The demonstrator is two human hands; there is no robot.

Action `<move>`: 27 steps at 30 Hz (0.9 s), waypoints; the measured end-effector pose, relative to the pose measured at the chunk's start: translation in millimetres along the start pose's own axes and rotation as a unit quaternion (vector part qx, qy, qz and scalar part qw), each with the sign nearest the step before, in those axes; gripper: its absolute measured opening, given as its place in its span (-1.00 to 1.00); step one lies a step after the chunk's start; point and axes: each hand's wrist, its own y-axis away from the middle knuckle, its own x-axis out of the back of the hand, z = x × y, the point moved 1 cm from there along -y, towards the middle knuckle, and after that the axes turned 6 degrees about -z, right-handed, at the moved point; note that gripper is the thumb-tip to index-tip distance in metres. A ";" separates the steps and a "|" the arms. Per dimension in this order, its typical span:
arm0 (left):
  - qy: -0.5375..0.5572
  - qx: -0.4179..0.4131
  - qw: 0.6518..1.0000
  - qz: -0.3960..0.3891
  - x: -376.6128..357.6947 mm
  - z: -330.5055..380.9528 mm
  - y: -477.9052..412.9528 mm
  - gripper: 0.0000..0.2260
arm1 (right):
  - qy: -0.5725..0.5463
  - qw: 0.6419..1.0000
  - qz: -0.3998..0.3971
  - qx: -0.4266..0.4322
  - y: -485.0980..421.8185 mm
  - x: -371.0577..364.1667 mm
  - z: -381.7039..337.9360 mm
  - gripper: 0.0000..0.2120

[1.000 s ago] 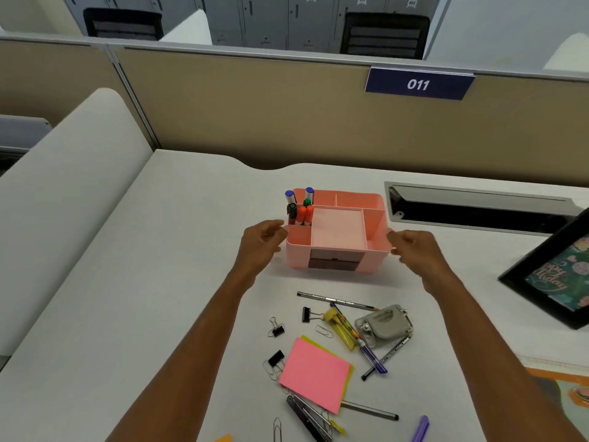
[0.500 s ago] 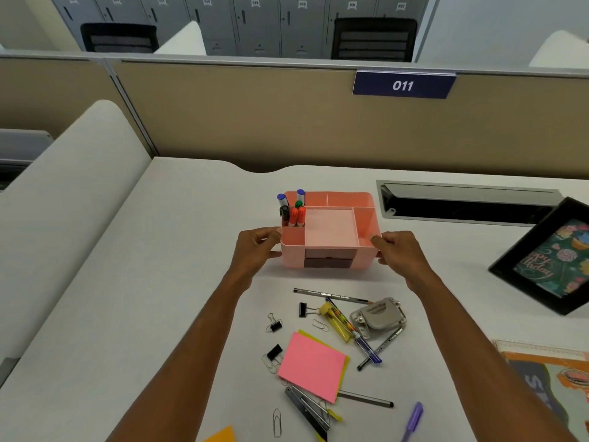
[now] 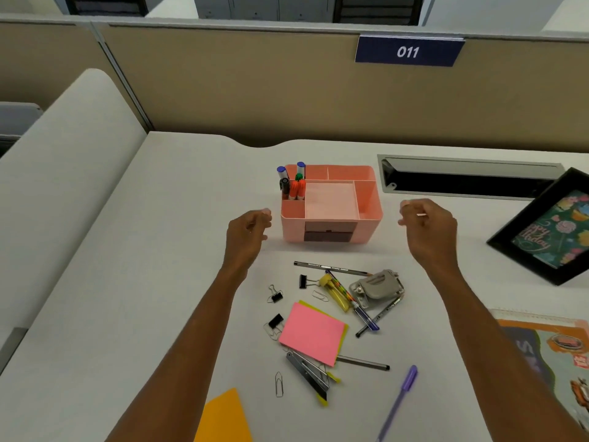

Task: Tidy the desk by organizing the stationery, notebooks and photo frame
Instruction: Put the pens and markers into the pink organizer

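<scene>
A pink desk organizer [image 3: 369,224] stands on the white desk [image 3: 127,282], with several markers [image 3: 291,186] upright in its back left compartment. My left hand [image 3: 248,234] hovers just left of it and my right hand [image 3: 427,228] just right of it, both apart from it with loosely curled fingers holding nothing. In front lie pink sticky notes [image 3: 310,336], pencils [image 3: 331,268], binder clips [image 3: 275,296], a grey hole punch [image 3: 377,287], a stapler [image 3: 307,374] and a purple pen [image 3: 400,400]. A black photo frame [image 3: 548,231] lies at the right, a notebook [image 3: 548,355] below it.
A cable tray slot [image 3: 465,180] is set into the desk behind the organizer. A tan partition [image 3: 255,97] with a sign 011 closes the back. An orange paper [image 3: 223,419] lies at the near edge. Paper clips [image 3: 279,384] are scattered around.
Both hands held the organizer's sides half a second ago; now they have let go and moved outward, away from it. The organizer stays in place.
</scene>
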 end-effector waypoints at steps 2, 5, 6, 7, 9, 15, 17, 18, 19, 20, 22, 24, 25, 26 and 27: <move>-0.044 -0.021 0.999 0.003 6.3 -13.2 27.2 -0.83 | -0.021 0.999 -0.026 0.016 27.5 9.6 4.6 -0.88; -0.112 -0.033 0.993 -0.011 6.4 -34.6 78.0 -0.91 | -0.011 0.994 -0.108 -0.017 78.0 15.6 20.9 -0.87; -0.118 -0.037 0.992 -0.026 3.1 -40.3 95.8 -0.88 | 0.002 0.990 -0.139 -0.035 94.4 15.2 28.5 -0.86; -0.119 -0.042 0.991 -0.047 -0.9 -44.7 112.5 -0.85 | 0.029 0.984 -0.167 -0.049 109.5 14.2 35.6 -0.85; -0.135 -0.065 0.985 -0.089 -9.8 -50.2 139.3 -0.84 | 0.103 0.971 -0.207 -0.053 131.4 9.2 49.6 -0.83; -0.236 -0.131 0.952 -0.143 -37.5 -46.8 166.1 -0.81 | 0.237 0.916 -0.320 -0.052 155.7 -1.6 48.9 -0.91; -0.267 -0.143 0.943 -0.134 -43.3 -42.1 164.9 -0.81 | 0.290 0.876 -0.383 -0.032 167.0 -5.2 46.0 -0.79; -0.276 -0.151 0.940 -0.136 -46.2 -38.8 163.7 -0.81 | 0.318 0.863 -0.391 -0.016 174.0 -7.9 44.3 -0.78; -0.280 -0.160 0.936 -0.141 -49.3 -35.7 162.5 -0.81 | 0.336 0.860 -0.384 0.000 180.7 -10.2 42.3 -0.79; -0.284 -0.168 0.932 -0.151 -52.8 -33.3 161.1 -0.81 | 0.341 0.866 -0.367 0.016 186.6 -12.3 41.5 -0.82; -0.293 -0.188 0.921 -0.172 -61.7 -28.9 158.4 -0.80 | 0.337 0.875 -0.345 0.032 195.5 -12.9 41.4 -0.88; -0.298 -0.214 0.911 -0.187 -73.9 -20.9 155.6 -0.80 | 0.343 0.874 -0.341 0.046 198.9 -7.4 44.1 -0.89; -0.294 -0.231 0.907 -0.193 -82.1 -15.4 153.6 -0.81 | 0.346 0.871 -0.346 0.047 199.2 -1.8 45.4 -0.90; -0.292 -0.247 0.902 -0.201 -91.3 -8.4 151.5 -0.83 | 0.343 0.870 -0.351 0.043 199.2 5.7 46.7 -0.92; -0.298 -0.262 0.893 -0.211 -102.0 -2.3 148.9 -0.84 | 0.337 0.872 -0.354 0.035 198.1 14.3 49.1 -0.95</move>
